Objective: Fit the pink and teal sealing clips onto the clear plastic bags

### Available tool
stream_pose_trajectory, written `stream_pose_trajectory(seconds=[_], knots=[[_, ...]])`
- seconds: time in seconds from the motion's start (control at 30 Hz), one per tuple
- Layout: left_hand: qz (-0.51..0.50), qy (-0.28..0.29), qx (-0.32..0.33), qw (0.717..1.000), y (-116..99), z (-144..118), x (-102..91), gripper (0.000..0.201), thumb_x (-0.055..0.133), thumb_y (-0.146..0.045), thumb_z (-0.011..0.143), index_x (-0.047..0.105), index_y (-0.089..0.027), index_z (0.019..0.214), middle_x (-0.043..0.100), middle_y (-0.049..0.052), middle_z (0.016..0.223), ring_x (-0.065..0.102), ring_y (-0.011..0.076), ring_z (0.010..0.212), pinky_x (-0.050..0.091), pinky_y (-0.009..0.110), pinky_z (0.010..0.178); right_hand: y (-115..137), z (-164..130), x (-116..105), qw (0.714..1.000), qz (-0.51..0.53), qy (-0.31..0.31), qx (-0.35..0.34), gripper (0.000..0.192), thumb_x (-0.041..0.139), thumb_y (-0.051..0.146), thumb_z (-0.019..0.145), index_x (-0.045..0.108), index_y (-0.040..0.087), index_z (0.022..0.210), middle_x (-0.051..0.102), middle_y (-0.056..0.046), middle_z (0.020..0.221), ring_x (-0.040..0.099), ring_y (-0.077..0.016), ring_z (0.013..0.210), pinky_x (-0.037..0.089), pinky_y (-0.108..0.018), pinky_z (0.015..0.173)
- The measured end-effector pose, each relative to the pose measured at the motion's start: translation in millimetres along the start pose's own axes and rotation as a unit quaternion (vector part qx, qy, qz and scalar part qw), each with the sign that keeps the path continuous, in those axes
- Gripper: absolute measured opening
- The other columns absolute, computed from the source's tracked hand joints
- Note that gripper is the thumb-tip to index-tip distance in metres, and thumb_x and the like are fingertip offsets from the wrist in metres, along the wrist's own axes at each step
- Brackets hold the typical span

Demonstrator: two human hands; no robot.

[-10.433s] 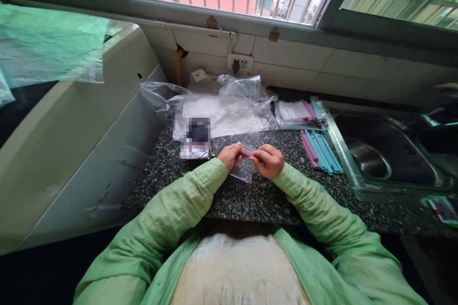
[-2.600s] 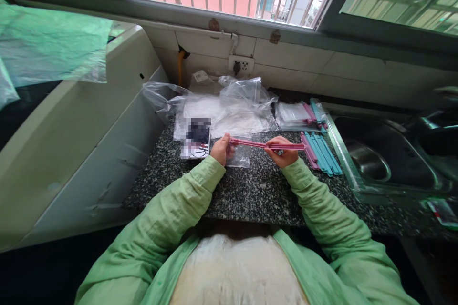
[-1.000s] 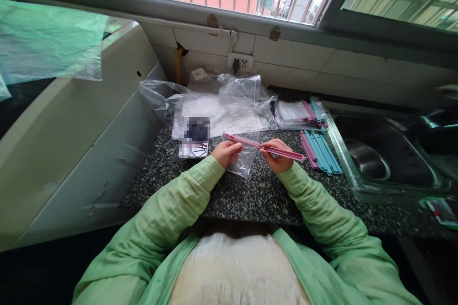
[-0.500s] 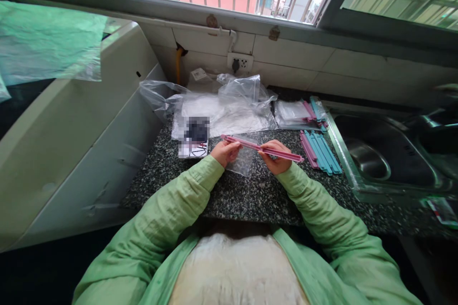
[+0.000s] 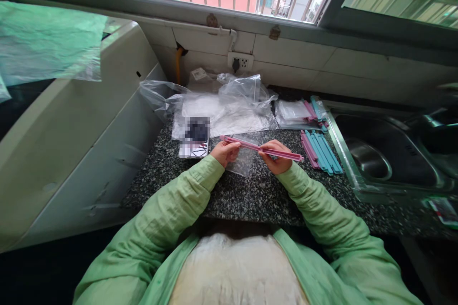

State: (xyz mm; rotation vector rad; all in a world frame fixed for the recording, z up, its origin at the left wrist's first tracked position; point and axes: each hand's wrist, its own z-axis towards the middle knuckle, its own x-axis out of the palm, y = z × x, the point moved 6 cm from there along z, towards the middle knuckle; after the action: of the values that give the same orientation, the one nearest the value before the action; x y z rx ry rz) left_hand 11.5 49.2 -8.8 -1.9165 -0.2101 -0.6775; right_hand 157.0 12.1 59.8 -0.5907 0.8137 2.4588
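Note:
A long pink bag sealing clip (image 5: pixel 282 154) is held level between my two hands above the counter. My left hand (image 5: pixel 226 152) pinches its left part between thumb and fingers. Around the right part, just past the middle, my right hand (image 5: pixel 275 158) is closed. The right length looks like a hollow channel; the left length looks narrower. Below the clip, a small clear plastic bag (image 5: pixel 240 164) lies on the counter between my hands; whether a hand touches it I cannot tell. To the right of my right hand, several pink and blue clips (image 5: pixel 322 152) lie side by side.
Large clear plastic bags (image 5: pixel 236 116) cover the back of the speckled counter (image 5: pixel 246 200). A packet of clear bags with clips (image 5: pixel 293 112) lies behind the loose ones. A partly blurred box (image 5: pixel 195 150) sits left. The sink (image 5: pixel 393 147) is right, a white appliance (image 5: pixel 107 119) left.

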Motion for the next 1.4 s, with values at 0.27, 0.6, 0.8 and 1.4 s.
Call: stream_pose_trajectory(seconds=[0.27, 0.6, 0.8, 1.4], knots=[[-0.006, -0.026, 0.028, 0.999, -4.9, -1.8, 0.4, 0.034, 0.073, -0.029, 0.045, 0.043, -0.013, 0.049, 0.035, -0.008, 0.035, 0.028, 0.0017, 0.029, 0.010, 0.017, 0.034, -0.6, 0.9, -0.8, 1.000, -0.015, 0.009, -0.025, 0.011, 0.060, 0.022, 0.071, 0.060, 0.016, 0.080, 0.061, -0.005, 0.072, 0.058, -0.0135, 0.066, 0.051, -0.027, 0.060], [-0.013, -0.034, 0.031, 0.999, -5.9, -1.9, -1.0, 0.032, 0.072, -0.029, 0.047, 0.046, -0.013, 0.052, 0.035, -0.008, 0.035, 0.028, 0.0021, 0.029, 0.011, 0.018, 0.034, 6.0, 1.9, -10.4, 0.998, -0.032, -0.022, -0.057, 0.017, 0.060, 0.019, 0.071, 0.060, 0.016, 0.088, 0.061, -0.007, 0.077, 0.059, -0.0149, 0.069, 0.052, -0.028, 0.061], [-0.007, -0.039, 0.021, 0.999, -5.9, -2.8, 0.6, 0.035, 0.073, -0.030, 0.046, 0.044, -0.013, 0.050, 0.033, -0.009, 0.034, 0.026, 0.0014, 0.028, 0.008, 0.018, 0.035, 6.8, 0.8, -10.9, 0.996, -0.055, -0.020, -0.073, 0.021, 0.061, 0.018, 0.070, 0.059, 0.016, 0.091, 0.062, -0.007, 0.079, 0.059, -0.0150, 0.071, 0.053, -0.028, 0.062], [0.013, -0.033, 0.026, 0.999, -4.2, -4.8, 3.6, 0.038, 0.076, -0.034, 0.039, 0.046, -0.013, 0.049, 0.034, -0.009, 0.033, 0.026, 0.0007, 0.029, 0.009, 0.018, 0.035, 11.0, -3.4, -11.6, 0.994, -0.062, -0.040, -0.087, 0.017, 0.061, 0.019, 0.072, 0.059, 0.019, 0.089, 0.063, -0.006, 0.079, 0.061, -0.0142, 0.071, 0.053, -0.026, 0.060]])
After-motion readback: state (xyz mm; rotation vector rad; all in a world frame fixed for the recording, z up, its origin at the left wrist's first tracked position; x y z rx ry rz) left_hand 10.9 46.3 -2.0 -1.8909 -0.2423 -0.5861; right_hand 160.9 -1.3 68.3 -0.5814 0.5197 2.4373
